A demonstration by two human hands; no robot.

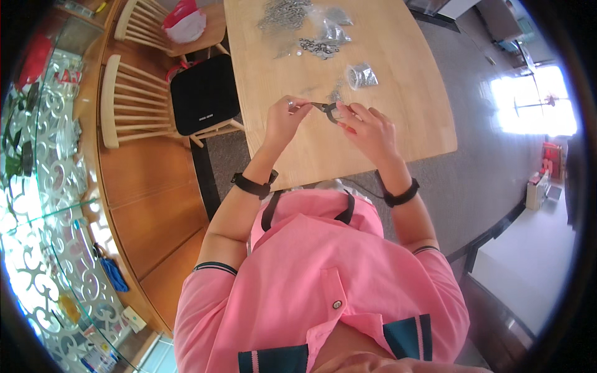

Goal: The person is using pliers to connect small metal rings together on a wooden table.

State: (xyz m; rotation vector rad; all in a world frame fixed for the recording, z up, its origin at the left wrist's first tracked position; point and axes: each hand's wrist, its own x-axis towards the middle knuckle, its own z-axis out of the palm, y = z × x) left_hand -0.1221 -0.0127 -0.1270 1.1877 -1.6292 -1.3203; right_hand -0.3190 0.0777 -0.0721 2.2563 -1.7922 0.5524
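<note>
Nearest to the camera is the person's pink short-sleeved shirt (323, 280), and from it both forearms rise toward twelve o'clock, each with a black wristband. The left hand (283, 121) hangs over the near part of the pale wooden table (398, 93); its thumb and forefinger are pressed together and pinch a tiny silver metal piece (290, 104), too small to tell its shape. At three o'clock from it, the right hand (370, 130) has its fingers curled around small dark pliers (328, 110), whose tip points toward the left hand's fingertips. Just beyond the hands, at one o'clock, a small clear plastic bag of metal rings (360, 76) lies on the table. Farther, at twelve o'clock, loose heaps of silver metal rings and chain (292, 22) lie beside more clear bags. At ten o'clock from the hands, a black box-shaped bag (204, 93) rests on a pale wooden spindle-back chair (127, 102).
</note>
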